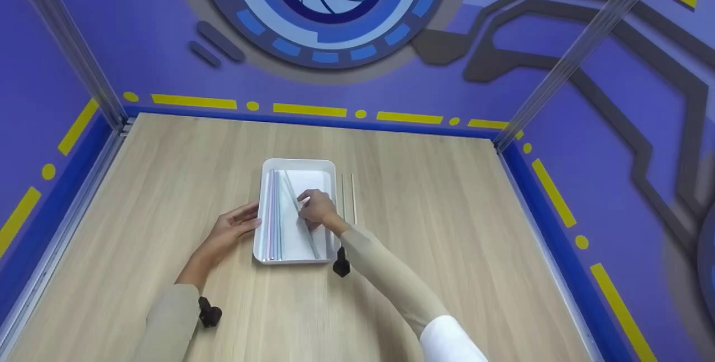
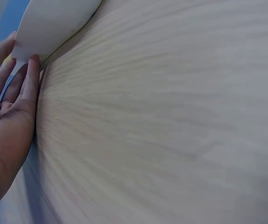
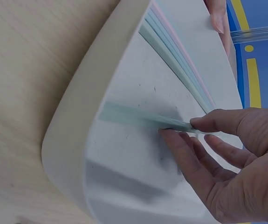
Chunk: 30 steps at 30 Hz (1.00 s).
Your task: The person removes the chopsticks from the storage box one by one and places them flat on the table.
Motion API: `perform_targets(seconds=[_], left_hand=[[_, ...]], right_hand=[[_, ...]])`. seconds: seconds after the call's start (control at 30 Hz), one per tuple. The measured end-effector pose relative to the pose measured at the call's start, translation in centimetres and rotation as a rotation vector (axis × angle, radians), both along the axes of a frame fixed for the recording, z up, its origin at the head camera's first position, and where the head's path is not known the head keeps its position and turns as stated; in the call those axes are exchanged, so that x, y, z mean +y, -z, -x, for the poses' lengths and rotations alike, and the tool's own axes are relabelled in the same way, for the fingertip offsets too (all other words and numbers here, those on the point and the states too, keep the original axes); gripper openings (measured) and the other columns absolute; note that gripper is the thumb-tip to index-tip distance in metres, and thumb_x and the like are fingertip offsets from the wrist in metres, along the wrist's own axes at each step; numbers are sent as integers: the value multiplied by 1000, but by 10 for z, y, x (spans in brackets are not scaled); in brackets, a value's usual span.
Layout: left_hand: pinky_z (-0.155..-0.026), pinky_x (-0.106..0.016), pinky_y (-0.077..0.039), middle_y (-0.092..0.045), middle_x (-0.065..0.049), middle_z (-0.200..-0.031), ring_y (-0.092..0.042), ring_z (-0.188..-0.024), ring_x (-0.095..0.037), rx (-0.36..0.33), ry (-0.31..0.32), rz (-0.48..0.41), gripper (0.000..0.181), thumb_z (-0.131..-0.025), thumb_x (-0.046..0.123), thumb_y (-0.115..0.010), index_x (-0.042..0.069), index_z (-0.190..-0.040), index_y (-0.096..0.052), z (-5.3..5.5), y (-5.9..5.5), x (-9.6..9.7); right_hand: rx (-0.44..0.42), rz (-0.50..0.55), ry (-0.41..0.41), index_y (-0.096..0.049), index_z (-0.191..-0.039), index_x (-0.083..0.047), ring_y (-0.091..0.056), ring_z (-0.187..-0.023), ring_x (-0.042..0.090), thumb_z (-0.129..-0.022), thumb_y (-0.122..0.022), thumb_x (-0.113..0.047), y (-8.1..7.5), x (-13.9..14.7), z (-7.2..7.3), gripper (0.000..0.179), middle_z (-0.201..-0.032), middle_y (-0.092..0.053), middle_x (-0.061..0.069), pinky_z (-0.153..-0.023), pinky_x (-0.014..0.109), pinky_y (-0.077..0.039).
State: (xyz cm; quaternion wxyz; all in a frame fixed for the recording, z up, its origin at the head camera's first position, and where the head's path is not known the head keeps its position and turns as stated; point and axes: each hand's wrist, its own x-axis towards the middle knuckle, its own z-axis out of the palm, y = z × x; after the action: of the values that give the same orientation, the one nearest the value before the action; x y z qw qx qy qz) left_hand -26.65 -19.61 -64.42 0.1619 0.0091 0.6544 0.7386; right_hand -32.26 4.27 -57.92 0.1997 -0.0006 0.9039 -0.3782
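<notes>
A white rectangular tray (image 1: 293, 262) lies on the wooden table. Several thin pastel straws (image 1: 273, 217), in pink, blue and green tones, line its left side lengthwise. My right hand (image 1: 318, 207) is over the tray's middle and pinches a pale green straw (image 3: 134, 115) between thumb and fingertips. That straw slants across the tray, its near end close to the tray's lower right. At the tray's outer left wall, my left hand (image 1: 222, 233) touches with extended fingers, as the left wrist view also shows on the tray wall (image 2: 54, 28).
Two more thin sticks or straws, a greenish one (image 1: 343, 194) and a pale one (image 1: 353, 197), lie on the table just right of the tray, partly hidden by my right forearm. Blue-purple panels (image 1: 391, 94) enclose the table (image 1: 447, 228) at the back and sides.
</notes>
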Motion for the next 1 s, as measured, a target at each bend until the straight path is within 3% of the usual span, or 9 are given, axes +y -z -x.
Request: perform_targets(seconds=[0.13, 0.27, 0.4, 0.67, 1.0], left_hand=[[-106, -20, -52, -39, -25, -160, -47, -143, -28, 5, 8, -14, 67, -99, 15, -68, 1, -156, -37, 1, -1, 0], [-106, -21, -53, -40, -26, -159, -54, -135, -19, -6, -4, -27, 66, -99, 13, -68, 0, -156, -37, 2, -1, 0], [-105, -19, -53, -41, -26, -158, -56, -132, -14, -7, -12, -20, 65, -99, 12, -68, -1, -155, -38, 2, -1, 0], [-105, -18, -52, -41, -22, -160, -45, -145, -30, -4, -9, 24, 67, -98, 17, -70, 2, -156, -39, 2, -1, 1], [-106, -19, -52, -41, -21, -160, -43, -147, -32, -3, -4, 26, 66, -99, 18, -69, 4, -156, -39, -1, -2, 0]], right_hand=[[-11, 103, 22, -68, -123, -2, -74, -69, 25, -87, -71, 5, -5, 6, 1, 37, -91, -73, 13, -60, 35, -66], [-46, 217, 49, -66, -124, 2, -75, -76, 30, -87, -70, 8, -8, 12, 0, 39, -86, -72, 13, -66, 42, -67], [-66, 269, 70, -65, -125, 3, -75, -78, 28, -87, -70, 7, -12, 18, -2, 38, -91, -75, 17, -69, 45, -67], [-108, 346, 91, -63, -128, 3, -76, -86, 29, -87, -74, 6, -19, 28, -2, 43, -97, -76, 18, -71, 43, -67], [-148, 444, 121, -60, -131, 4, -76, -85, 27, -84, -79, 5, -25, 43, -1, 50, -88, -70, 8, -62, 35, -67]])
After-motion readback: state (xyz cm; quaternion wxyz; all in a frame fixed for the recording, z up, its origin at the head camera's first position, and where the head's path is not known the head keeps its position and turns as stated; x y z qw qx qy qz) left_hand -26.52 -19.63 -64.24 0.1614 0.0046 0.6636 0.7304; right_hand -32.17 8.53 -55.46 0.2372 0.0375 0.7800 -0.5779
